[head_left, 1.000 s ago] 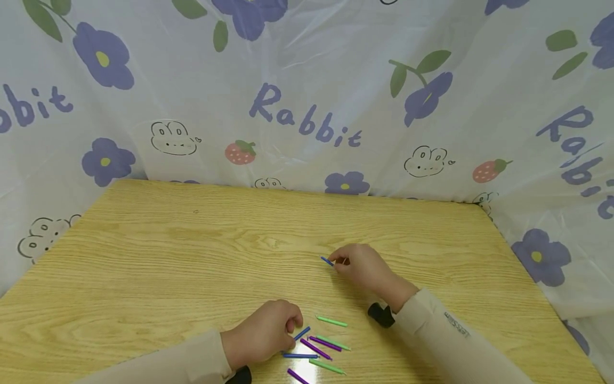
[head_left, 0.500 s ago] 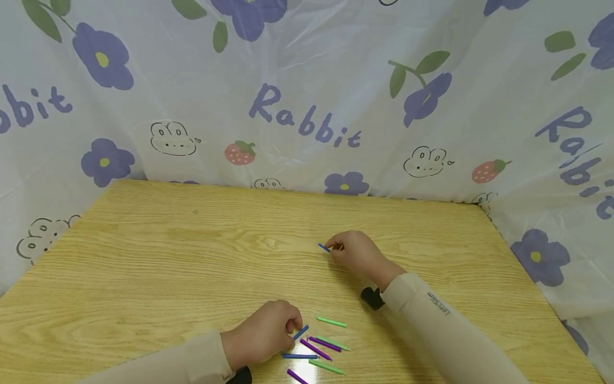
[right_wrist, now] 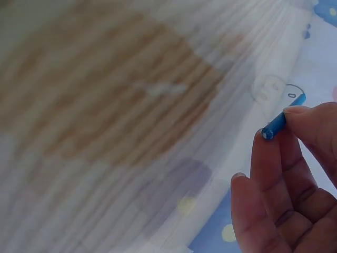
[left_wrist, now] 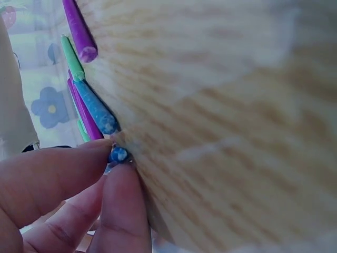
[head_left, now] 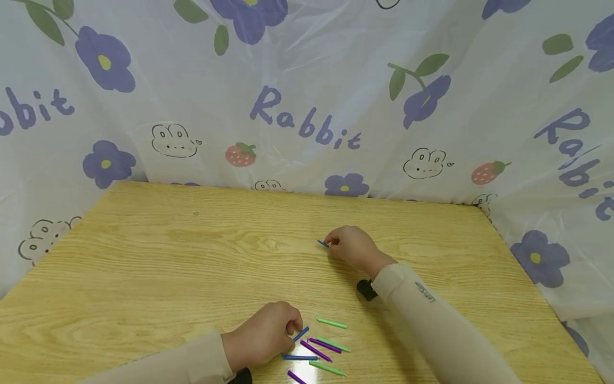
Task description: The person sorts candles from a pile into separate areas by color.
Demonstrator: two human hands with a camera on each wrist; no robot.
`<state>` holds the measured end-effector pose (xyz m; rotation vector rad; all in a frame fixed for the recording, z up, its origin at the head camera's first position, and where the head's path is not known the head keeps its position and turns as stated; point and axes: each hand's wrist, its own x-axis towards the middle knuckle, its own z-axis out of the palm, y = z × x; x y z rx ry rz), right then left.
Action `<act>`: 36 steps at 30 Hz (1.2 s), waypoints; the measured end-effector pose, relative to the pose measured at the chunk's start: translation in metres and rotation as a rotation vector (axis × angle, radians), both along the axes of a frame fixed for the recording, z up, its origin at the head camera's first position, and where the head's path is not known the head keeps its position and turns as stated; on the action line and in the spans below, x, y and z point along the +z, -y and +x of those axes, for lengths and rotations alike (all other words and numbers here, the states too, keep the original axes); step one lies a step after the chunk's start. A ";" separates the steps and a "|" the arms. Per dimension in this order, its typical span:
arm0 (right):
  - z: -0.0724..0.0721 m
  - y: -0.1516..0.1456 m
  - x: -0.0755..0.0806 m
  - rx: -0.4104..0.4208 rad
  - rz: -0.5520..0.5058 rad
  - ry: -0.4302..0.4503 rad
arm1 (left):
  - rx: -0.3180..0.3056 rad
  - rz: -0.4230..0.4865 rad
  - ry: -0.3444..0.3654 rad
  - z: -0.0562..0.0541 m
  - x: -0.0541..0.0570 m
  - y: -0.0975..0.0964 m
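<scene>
Right of centre in the head view, the right hand [head_left: 354, 248] pinches a slim blue stick [head_left: 323, 243] between thumb and fingers; the part inside the grip is hidden there, but the right wrist view, at its right edge, shows both ends jutting out. Whether that stick touches the wooden table [head_left: 182, 277] is hard to make out. At the bottom centre of the head view, the left hand [head_left: 261, 332] grasps a second blue stick [head_left: 301, 334], its near end covered by the fingers (the left wrist view gives little more than its round tip, held between thumb and finger). Just right of that hand, near the bottom edge, lie a third blue stick [head_left: 299, 358], three green sticks [head_left: 332, 322] and three purple sticks [head_left: 315, 351]; one green is partly covered by a purple, and the lowest purple is cut off by the frame. Both sleeves [head_left: 436, 325] run out of the frame at the bottom.
</scene>
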<state>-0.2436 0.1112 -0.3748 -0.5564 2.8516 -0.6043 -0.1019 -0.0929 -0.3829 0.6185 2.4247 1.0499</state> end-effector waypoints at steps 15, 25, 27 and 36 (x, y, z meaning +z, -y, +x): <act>-0.012 0.008 -0.003 0.014 0.041 -0.017 | 0.002 0.007 0.004 0.000 -0.003 0.001; -0.019 0.010 -0.005 0.038 0.088 -0.045 | 0.000 0.010 -0.001 0.000 -0.003 0.001; -0.019 0.010 -0.006 0.044 0.095 -0.050 | 0.000 0.008 -0.002 0.000 -0.003 0.001; -0.022 0.013 -0.005 0.057 0.103 -0.051 | -0.004 0.022 -0.010 0.000 -0.003 0.001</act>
